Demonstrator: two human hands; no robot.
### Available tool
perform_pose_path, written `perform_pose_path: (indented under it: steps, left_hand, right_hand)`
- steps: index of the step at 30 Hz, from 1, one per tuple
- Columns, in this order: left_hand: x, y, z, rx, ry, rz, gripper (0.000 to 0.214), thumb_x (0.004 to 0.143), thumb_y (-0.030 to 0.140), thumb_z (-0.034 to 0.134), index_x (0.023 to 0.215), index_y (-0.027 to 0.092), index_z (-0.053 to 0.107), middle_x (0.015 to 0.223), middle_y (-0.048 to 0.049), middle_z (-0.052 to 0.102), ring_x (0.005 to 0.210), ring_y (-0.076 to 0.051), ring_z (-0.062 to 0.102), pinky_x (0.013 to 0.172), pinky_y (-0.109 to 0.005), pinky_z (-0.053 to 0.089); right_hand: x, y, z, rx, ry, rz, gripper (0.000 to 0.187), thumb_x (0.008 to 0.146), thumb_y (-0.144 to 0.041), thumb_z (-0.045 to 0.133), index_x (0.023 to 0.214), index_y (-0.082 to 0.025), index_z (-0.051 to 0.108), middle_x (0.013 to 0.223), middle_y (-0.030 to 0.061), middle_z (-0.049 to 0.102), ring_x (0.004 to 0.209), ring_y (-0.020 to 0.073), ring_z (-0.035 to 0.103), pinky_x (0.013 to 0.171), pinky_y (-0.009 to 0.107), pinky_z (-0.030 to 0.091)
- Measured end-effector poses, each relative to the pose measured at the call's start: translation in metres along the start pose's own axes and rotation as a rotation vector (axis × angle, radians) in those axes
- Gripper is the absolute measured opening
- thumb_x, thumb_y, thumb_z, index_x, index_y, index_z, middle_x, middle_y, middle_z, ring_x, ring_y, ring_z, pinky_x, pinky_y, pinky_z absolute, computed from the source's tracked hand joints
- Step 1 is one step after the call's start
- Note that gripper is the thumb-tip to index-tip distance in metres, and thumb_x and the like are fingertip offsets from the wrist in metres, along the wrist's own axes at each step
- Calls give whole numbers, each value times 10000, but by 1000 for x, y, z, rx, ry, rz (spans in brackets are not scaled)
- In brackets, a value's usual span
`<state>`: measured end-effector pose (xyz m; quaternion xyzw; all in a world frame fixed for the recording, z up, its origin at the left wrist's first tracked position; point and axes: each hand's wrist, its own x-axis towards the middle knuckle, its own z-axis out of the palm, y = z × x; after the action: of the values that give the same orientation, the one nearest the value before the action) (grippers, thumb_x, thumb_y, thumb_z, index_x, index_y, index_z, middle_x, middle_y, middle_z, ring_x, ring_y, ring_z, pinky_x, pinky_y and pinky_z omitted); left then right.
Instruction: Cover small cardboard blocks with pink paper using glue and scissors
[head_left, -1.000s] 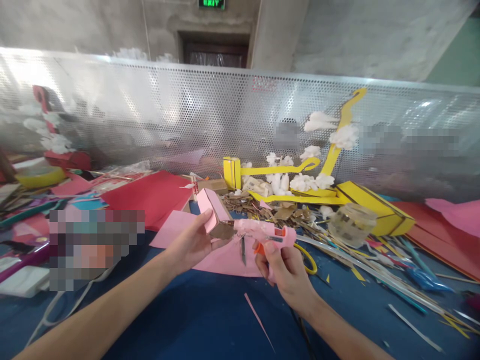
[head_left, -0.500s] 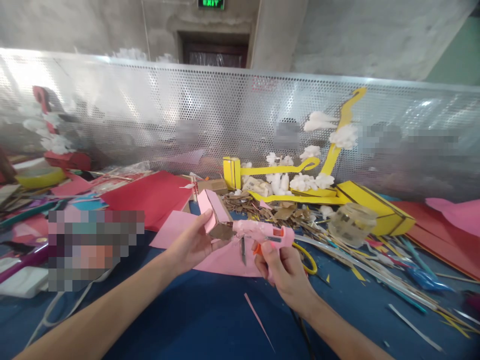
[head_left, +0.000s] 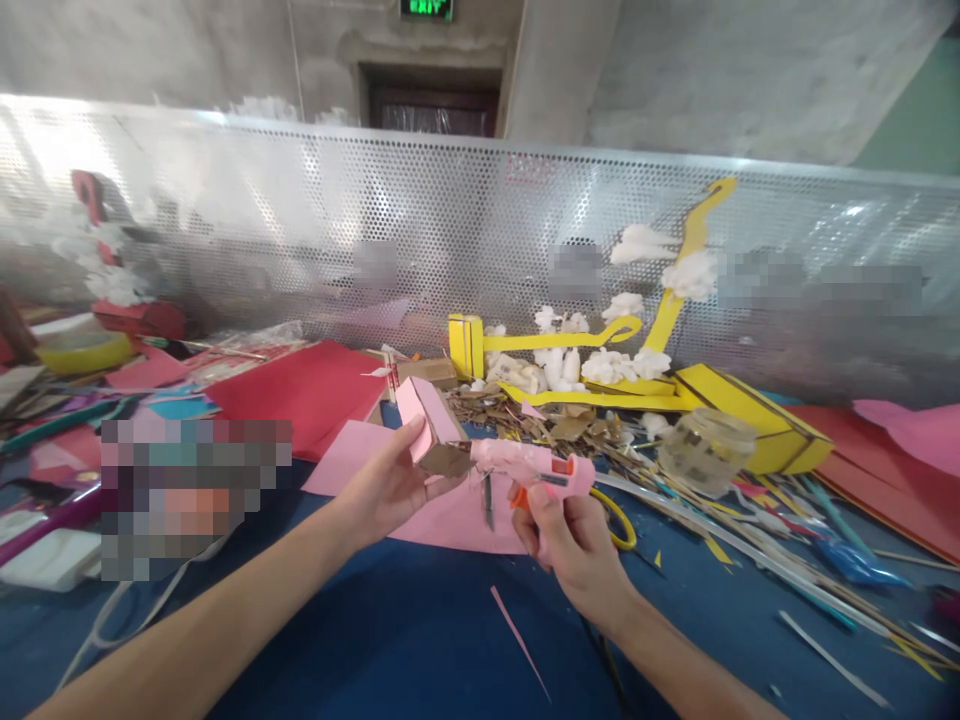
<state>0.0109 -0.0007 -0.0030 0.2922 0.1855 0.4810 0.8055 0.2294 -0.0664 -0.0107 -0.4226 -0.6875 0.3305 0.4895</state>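
My left hand [head_left: 386,487] grips a small cardboard box covered in pink paper [head_left: 429,424], tilted, above a pink paper sheet [head_left: 442,508] on the blue table [head_left: 420,640]. My right hand [head_left: 566,540] is closed round the handle of a pink glue gun [head_left: 529,466] with an orange trigger. The gun's nozzle touches the box's open brown end. A dark cord runs down from under my right hand.
A perforated metal screen [head_left: 465,230] closes the back. Red paper [head_left: 307,390] lies at left, cardboard scraps [head_left: 562,420] and a yellow card model with white foam bits [head_left: 645,350] behind, a clear jar [head_left: 705,448] at right, strips and sticks [head_left: 825,590] scattered right.
Almost nothing differs: both hands keep the box and the glue gun together, with only a slight shift of the view.
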Motion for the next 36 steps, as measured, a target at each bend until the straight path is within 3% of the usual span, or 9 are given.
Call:
perform_pose_path:
  steps: [14, 36]
  left_hand:
    - [0, 1, 4, -7, 51, -6, 302, 943, 341, 703, 1167, 137, 699, 1041, -110, 802, 966, -239, 751, 949, -384, 563]
    - [-2, 5, 7, 14, 83, 40, 479, 895, 377, 749, 1301, 146, 644, 1163, -147, 771, 1042, -271, 731, 987, -426, 553]
  right_hand:
    - [0, -2, -1, -35, 37, 28, 662, 1040, -597, 426, 504, -208, 448, 451, -34, 399, 429, 94, 384, 470, 269, 285]
    - [2, -2, -3, -92, 100, 66, 645, 1031, -594, 444, 515, -208, 448, 437, -38, 386, 407, 89, 391, 440, 254, 275]
